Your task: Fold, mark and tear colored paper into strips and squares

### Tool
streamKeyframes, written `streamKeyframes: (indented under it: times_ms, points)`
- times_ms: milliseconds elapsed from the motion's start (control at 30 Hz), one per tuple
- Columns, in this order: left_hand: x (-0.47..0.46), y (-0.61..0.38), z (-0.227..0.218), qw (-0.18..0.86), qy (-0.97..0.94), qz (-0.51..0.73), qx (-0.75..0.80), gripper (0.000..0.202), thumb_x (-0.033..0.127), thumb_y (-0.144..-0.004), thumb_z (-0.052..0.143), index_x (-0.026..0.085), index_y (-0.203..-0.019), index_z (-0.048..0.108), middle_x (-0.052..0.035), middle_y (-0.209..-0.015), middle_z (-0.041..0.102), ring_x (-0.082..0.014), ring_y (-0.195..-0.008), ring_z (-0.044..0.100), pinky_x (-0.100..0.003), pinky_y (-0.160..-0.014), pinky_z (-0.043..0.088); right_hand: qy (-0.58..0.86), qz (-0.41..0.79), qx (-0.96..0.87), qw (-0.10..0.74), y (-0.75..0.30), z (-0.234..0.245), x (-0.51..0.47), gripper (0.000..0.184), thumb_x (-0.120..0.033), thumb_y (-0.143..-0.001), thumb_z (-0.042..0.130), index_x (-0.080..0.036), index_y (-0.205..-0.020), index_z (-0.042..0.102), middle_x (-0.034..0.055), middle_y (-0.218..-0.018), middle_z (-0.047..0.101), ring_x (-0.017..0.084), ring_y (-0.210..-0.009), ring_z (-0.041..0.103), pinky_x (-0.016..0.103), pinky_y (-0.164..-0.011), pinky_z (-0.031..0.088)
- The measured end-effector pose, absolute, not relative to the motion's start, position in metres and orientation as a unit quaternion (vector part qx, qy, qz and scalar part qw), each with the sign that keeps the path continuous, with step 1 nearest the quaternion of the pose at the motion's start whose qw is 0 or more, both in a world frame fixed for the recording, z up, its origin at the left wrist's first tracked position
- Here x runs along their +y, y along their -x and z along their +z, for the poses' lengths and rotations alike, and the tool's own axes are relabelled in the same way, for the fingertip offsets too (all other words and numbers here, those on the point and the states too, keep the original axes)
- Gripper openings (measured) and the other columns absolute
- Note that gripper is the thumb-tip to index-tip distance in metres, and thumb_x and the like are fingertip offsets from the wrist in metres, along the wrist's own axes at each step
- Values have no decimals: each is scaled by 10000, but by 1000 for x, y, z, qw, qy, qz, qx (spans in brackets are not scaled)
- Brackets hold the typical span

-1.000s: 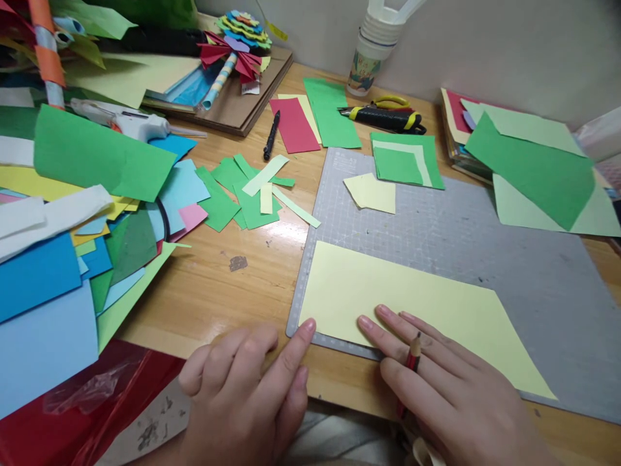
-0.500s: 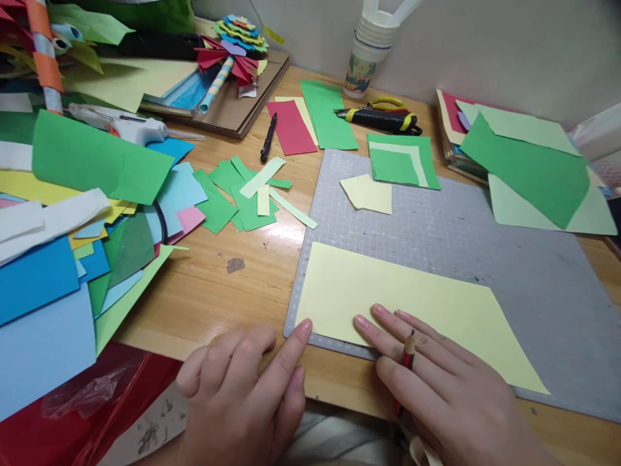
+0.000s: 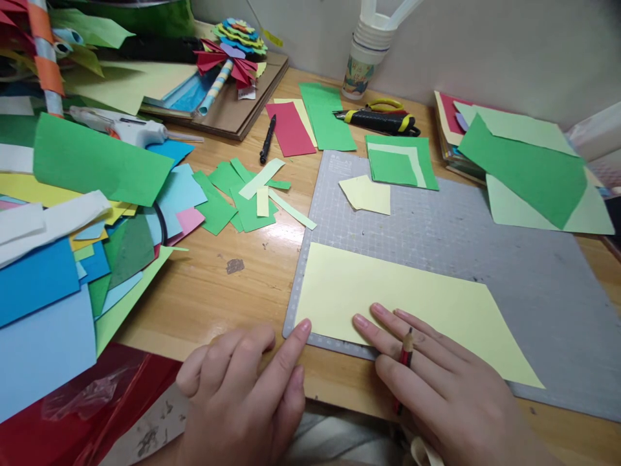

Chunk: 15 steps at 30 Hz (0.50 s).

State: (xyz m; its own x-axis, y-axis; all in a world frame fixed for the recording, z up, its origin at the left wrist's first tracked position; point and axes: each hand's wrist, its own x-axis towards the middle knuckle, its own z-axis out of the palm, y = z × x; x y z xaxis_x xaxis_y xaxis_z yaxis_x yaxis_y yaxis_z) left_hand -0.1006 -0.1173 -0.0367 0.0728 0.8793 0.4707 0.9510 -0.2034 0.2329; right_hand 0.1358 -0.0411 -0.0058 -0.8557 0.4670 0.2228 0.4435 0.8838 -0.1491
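Observation:
A pale yellow paper sheet (image 3: 388, 285) lies flat along the near edge of the grey cutting mat (image 3: 528, 291). My left hand (image 3: 242, 382) rests its outstretched index fingertip at the sheet's near left corner; its other fingers are bent and nothing shows in them. Spread over the sheet's near edge are the fingers of my right hand (image 3: 446, 388). A red and black pencil (image 3: 406, 349) is tucked between that hand's fingers, its sharpened tip pointing up. Beyond the sheet, small pale yellow pieces (image 3: 366, 195) and a green paper stack (image 3: 402, 162) sit on the mat.
Green paper scraps (image 3: 252, 200) lie left of the mat, with a black pen (image 3: 268, 139) behind. Black and yellow pliers (image 3: 378, 120) lie near paper cups (image 3: 361, 58). Coloured paper and a white glue gun (image 3: 126, 127) crowd the left; a paper pile (image 3: 528, 168) stands right.
The right end of the yellow sheet has shifted very slightly away from the table's near edge. Both hands keep nearly the same pose, and the view has drifted a little.

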Motion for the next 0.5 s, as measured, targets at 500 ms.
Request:
streamKeyframes:
  times_ms: [500]
  points:
    - [-95,108,-18,52,785,-243,-568,169,231,-905,549,212,-998,689,8,-1167,706,-231,-1110,596,-387,-940,396,238,79,-963,98,-147,-2,-37,245,-107,-966,423,-170,-922,655,63,-1350,609,189,-1314,497,396,-1154,357]
